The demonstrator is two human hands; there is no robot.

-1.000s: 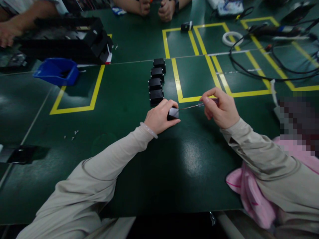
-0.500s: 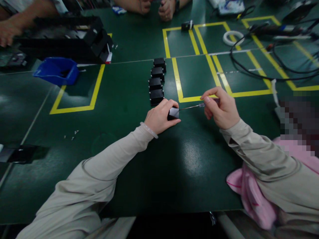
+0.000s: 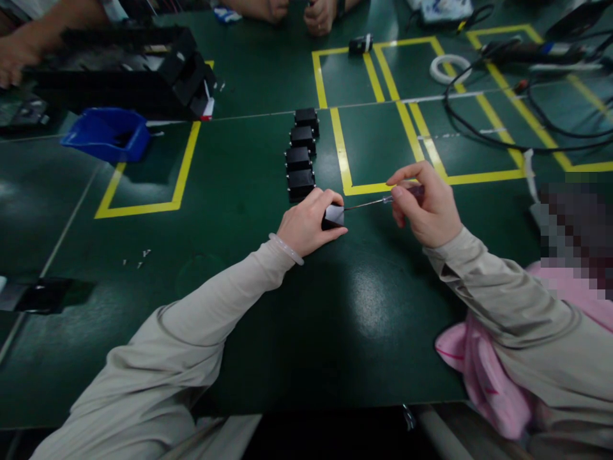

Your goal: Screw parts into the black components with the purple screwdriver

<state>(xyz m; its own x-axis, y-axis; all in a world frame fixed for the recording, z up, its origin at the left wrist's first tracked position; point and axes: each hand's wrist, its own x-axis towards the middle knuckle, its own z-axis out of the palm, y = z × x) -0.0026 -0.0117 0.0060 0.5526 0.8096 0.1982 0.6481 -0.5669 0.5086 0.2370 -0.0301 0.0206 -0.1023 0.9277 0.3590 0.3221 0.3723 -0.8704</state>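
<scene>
My left hand (image 3: 309, 225) is closed around a small black box (image 3: 334, 217), pressing it against the green table. In my right hand (image 3: 425, 203) is a screwdriver (image 3: 385, 199) with a clear, purplish handle, pinched between thumb and fingers. Its thin shaft points left and its tip meets the right side of the box; the exact contact spot is too small to make out. Just beyond my left hand, several similar black boxes (image 3: 301, 181) stand in a row leading away from me, with small shiny screw-like bits at their sides.
Small screws (image 3: 143, 257) lie to the left. Farther off are a blue bin (image 3: 108, 135), a large black frame (image 3: 119, 89), a white tape ring (image 3: 450, 69) and black cables (image 3: 507, 145). Pink cloth (image 3: 493, 377) hangs by my right arm. Other people's hands (image 3: 320, 16) rest across the table.
The screwdriver handle and my right fingers have shifted slightly, showing more of the handle. My left hand keeps its grip on the box. The view has tilted a little.
</scene>
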